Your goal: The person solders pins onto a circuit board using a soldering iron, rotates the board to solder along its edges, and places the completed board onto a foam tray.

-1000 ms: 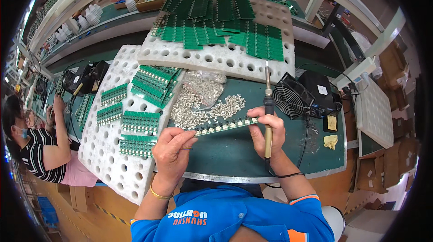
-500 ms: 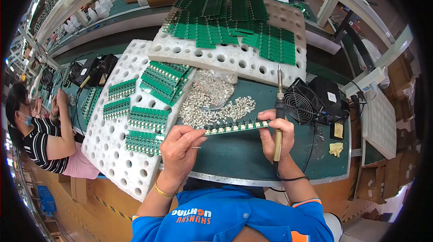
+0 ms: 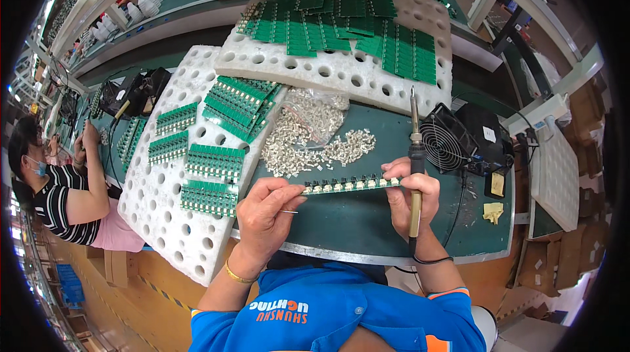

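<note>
A narrow green circuit board panel, lined with white connectors and black parts, spans the gap between my hands. My left hand pinches its left end, and a thin piece of solder wire pokes out from those fingers. At the panel's right end, my right hand grips the edge with thumb and fingers. That same hand also holds a soldering iron, upright with its tip pointing away from me. Beyond the panel, small white connectors lie in a loose pile beside a clear plastic bag.
White foam boards with holes carry populated panels on the left and stacked green panels at the back. A black fan, a soldering station and a yellow sponge stand right. A co-worker sits at left.
The panel has tipped so that more of its connector row faces me. Both hands and the iron sit slightly further right in the picture.
</note>
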